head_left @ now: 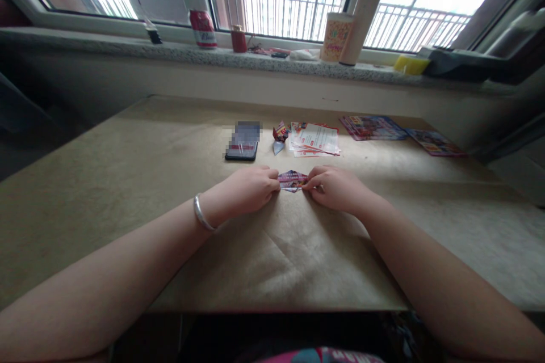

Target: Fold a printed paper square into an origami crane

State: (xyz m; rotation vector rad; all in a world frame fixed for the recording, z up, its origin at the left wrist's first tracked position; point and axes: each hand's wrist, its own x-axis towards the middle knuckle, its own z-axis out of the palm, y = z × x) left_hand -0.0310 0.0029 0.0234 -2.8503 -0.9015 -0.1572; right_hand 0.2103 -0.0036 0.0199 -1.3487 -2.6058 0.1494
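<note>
Pinching a folded glossy flyer (293, 180) at each end, the left hand (249, 188) and right hand (336, 188) hold it narrowly against the paper-covered surface (170, 181); steady, even fingertip pressure suits keeping its creases sharp.

Toward the far edge of the paper-covered table (128, 193), a phone (241, 152) lies just beside a small folded paper (280, 136) and a pile of flyers (315, 139). Magazines (372, 127) lie near the far right corner. On the stone windowsill (128, 45) behind sit a red can (203, 28), a tall bottle (365, 11) and a yellow sponge (411, 64).
</note>
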